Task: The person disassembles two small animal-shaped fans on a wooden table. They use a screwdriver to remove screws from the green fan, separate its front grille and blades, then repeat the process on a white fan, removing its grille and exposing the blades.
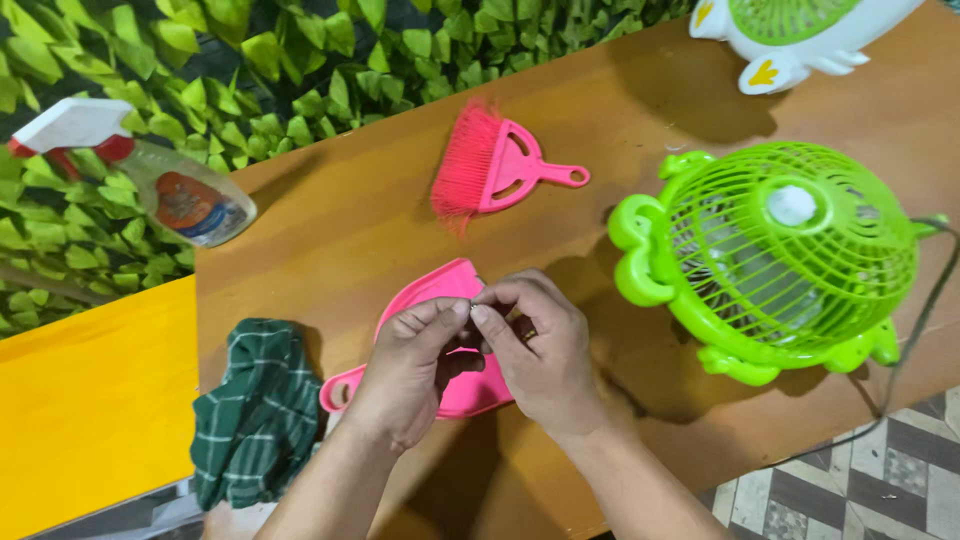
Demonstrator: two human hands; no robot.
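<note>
We hold both hands together over a pink dustpan (455, 385) that lies on the brown bench (340, 230), its handle loop pointing toward the lower left. Our left hand (405, 375) comes in from below with the thumb and forefinger pressed tip to tip, and our right hand (545, 365) meets it from the other side with its own fingers (497, 300) pinched the same way. The two pinches touch just above the upper rim of the dustpan. Something very small sits between the fingertips, too small for us to tell what it is.

Further up the bench, well apart from our hands, lies a small pink brush (490, 165), bristles pointing up and left, handle to the right. To our right stands a bright green fan (770, 260) tilted on its back, its round grille facing up with a white hub in the middle; a dark cord (915, 340) runs from it off the edge of the bench. Behind it, at the top edge, we see part of a white fan (790, 35) with a green grille.

At the left, a green checked cloth (255, 410) lies crumpled just beside the dustpan handle. A spray bottle (150, 175) with a white and red trigger rests against the leafy green wall (300, 60). A yellow surface (90, 400) adjoins the bench on the left, and patterned floor tiles (870, 480) show at the lower right.
</note>
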